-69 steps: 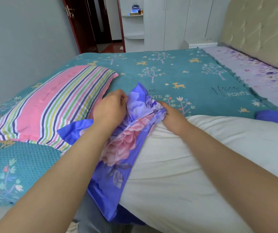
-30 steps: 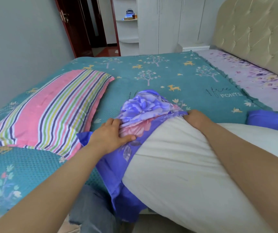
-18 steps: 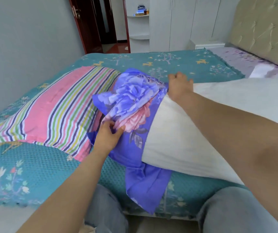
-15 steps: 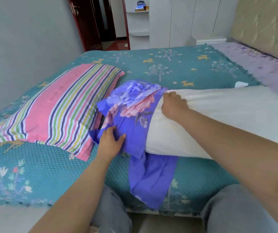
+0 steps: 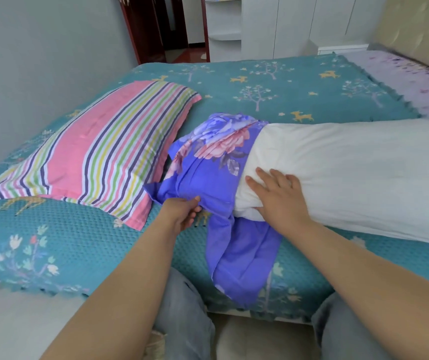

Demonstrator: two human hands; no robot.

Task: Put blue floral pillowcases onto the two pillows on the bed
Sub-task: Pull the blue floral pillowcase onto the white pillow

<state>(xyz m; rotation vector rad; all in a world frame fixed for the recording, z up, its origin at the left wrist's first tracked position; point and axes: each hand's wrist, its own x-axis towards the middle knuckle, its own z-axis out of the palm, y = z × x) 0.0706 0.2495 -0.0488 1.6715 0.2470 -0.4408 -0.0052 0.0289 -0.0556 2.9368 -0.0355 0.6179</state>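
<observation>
A white pillow (image 5: 351, 172) lies across the bed with its left end inside a bunched blue floral pillowcase (image 5: 213, 162). Loose blue cloth from the case hangs over the bed's front edge. My left hand (image 5: 182, 214) pinches the lower edge of the pillowcase near its left side. My right hand (image 5: 278, 196) lies flat with spread fingers on the white pillow, just right of the pillowcase's edge. A second pillow (image 5: 99, 154), in a pink cover with coloured stripes, lies to the left.
The bed has a teal spread (image 5: 273, 87) with trees and deer, and a purple floral sheet (image 5: 415, 81) by the padded headboard at right. A grey wall runs along the left. White wardrobes and a dark door stand at the back. My knees are at the bed's front edge.
The pillow has come down flat on the bed. My right hand has moved from the pillow's top edge to its near side and opened flat. My left hand now pinches the pillowcase's lower edge.
</observation>
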